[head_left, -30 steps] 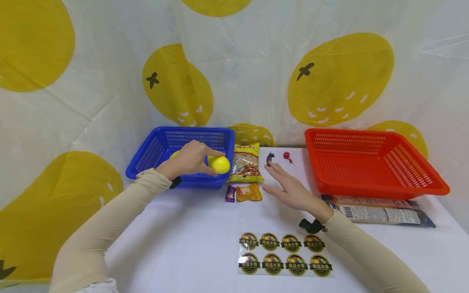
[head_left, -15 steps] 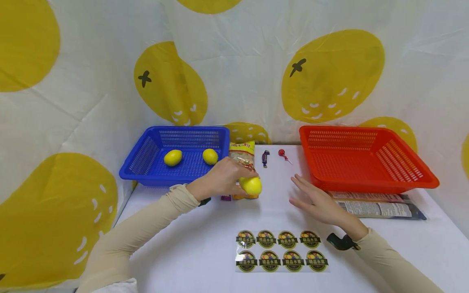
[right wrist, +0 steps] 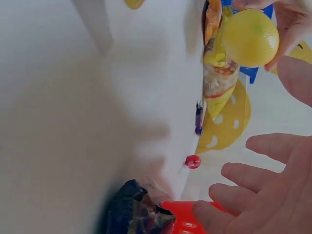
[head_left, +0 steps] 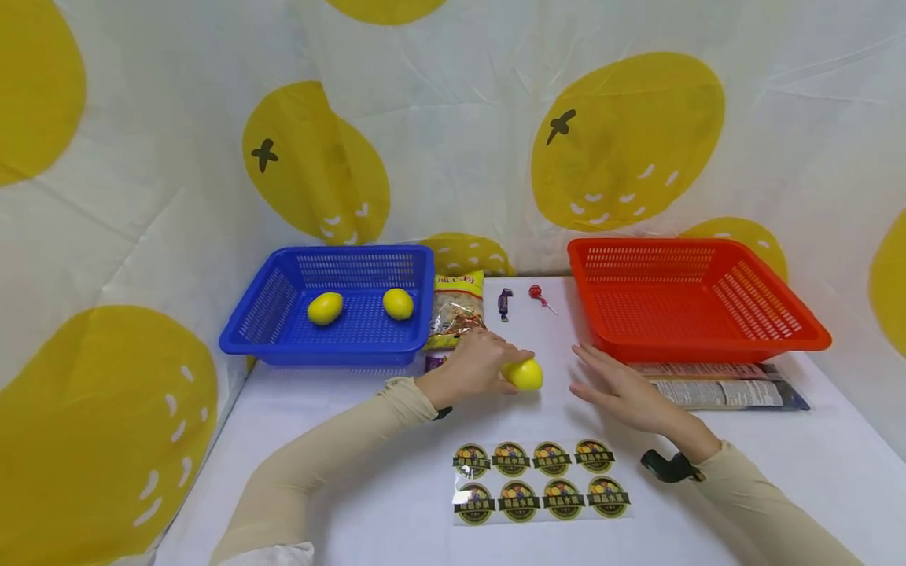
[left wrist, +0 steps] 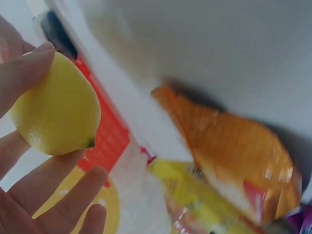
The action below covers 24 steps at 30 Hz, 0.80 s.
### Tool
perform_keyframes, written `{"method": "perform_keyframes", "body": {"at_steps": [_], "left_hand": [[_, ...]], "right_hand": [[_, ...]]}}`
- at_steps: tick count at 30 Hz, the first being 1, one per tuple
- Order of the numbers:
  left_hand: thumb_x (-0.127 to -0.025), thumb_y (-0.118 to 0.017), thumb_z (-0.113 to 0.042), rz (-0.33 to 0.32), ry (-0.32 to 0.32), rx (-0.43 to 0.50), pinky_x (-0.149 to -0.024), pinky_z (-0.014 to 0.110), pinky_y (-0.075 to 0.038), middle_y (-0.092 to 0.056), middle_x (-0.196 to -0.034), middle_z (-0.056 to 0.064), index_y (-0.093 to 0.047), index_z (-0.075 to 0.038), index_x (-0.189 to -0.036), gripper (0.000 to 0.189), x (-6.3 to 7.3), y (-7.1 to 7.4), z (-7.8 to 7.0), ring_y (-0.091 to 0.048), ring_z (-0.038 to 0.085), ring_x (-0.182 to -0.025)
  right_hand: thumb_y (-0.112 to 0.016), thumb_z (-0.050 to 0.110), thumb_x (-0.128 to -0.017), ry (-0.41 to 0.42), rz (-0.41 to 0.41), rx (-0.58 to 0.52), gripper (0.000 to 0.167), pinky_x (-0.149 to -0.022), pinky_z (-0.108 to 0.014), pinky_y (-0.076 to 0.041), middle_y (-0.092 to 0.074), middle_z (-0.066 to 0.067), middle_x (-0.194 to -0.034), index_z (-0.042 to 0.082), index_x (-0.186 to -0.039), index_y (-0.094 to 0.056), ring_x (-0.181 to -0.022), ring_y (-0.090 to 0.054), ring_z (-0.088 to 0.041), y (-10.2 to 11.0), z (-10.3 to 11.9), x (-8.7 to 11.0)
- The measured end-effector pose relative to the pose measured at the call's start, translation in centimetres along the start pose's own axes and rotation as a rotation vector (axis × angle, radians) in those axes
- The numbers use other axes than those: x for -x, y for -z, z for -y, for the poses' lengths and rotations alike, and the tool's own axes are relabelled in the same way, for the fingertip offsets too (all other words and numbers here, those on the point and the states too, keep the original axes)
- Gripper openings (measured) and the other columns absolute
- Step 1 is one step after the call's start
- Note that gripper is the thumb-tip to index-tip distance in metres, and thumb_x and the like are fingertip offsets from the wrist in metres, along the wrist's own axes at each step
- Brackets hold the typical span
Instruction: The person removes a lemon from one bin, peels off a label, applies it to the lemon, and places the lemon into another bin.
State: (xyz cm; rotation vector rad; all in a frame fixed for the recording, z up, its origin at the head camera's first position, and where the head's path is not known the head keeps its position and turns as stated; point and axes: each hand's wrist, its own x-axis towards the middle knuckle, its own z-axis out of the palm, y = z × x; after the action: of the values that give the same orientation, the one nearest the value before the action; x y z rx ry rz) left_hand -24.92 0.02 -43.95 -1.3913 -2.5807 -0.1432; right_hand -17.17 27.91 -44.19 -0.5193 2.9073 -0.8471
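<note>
My left hand [head_left: 480,368] pinches a yellow lemon [head_left: 526,375] between thumb and fingers, held above the table. In the left wrist view the lemon [left wrist: 58,107] shows its stem end between the thumb and spread fingers. To its right, my right hand [head_left: 626,391] hovers with fingers extended, holding nothing. The right wrist view shows the right hand [right wrist: 273,185] spread, apart from the lemon [right wrist: 250,38]. Two more lemons, one left [head_left: 325,309] and one right [head_left: 398,304], lie in the blue basket [head_left: 340,350].
A red basket [head_left: 708,346] stands at right, with flat packages [head_left: 729,392] in front. A yellow-topped food bag [head_left: 456,303], purple-wrapped candy [head_left: 504,305] and red lollipop [head_left: 535,292] lie between the baskets. An orange packet [left wrist: 234,151] lies below the left hand. A sticker sheet [head_left: 541,481] lies in front.
The left hand has carried the lemon from the blue basket's right edge rightward and down toward the right hand. The right hand has drawn back to the right, away from the candy.
</note>
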Motion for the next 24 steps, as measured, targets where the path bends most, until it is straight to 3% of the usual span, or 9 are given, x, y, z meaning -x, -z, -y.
{"method": "perform_keyframes", "body": {"at_steps": [10,18,24], "left_hand": [[-0.077,-0.086,-0.051,0.032,0.047,0.005,-0.077,0.030,-0.050,-0.079,-0.109,-0.013,-0.071,-0.032,-0.131,0.059,-0.4,-2.0,0.4,-0.074,0.007,-0.087],[-0.078,-0.086,-0.051,0.082,0.081,0.032,-0.075,0.028,-0.050,-0.079,-0.111,-0.011,-0.069,-0.030,-0.134,0.062,-0.3,-2.5,0.1,-0.072,0.009,-0.088],[-0.079,-0.084,-0.054,0.080,0.093,0.026,-0.074,0.027,-0.049,-0.079,-0.110,-0.010,-0.067,-0.029,-0.136,0.065,-0.1,-2.6,0.0,-0.072,0.009,-0.088]], "right_hand": [[-0.063,0.046,-0.099,0.008,0.024,-0.012,0.077,-0.112,-0.075,-0.028,-0.032,-0.028,-0.163,0.002,-0.157,-0.038,-0.147,-0.034,-0.053,-0.6,-0.6,-0.6],[-0.063,0.046,-0.099,0.030,0.034,-0.008,0.076,-0.112,-0.074,-0.031,-0.031,-0.027,-0.165,0.004,-0.157,-0.039,-0.148,-0.033,-0.052,-1.1,-0.2,-1.0],[-0.064,0.045,-0.099,0.053,0.025,-0.004,0.074,-0.112,-0.073,-0.032,-0.033,-0.026,-0.164,0.004,-0.156,-0.040,-0.148,-0.034,-0.052,-1.3,0.6,-1.3]]}}
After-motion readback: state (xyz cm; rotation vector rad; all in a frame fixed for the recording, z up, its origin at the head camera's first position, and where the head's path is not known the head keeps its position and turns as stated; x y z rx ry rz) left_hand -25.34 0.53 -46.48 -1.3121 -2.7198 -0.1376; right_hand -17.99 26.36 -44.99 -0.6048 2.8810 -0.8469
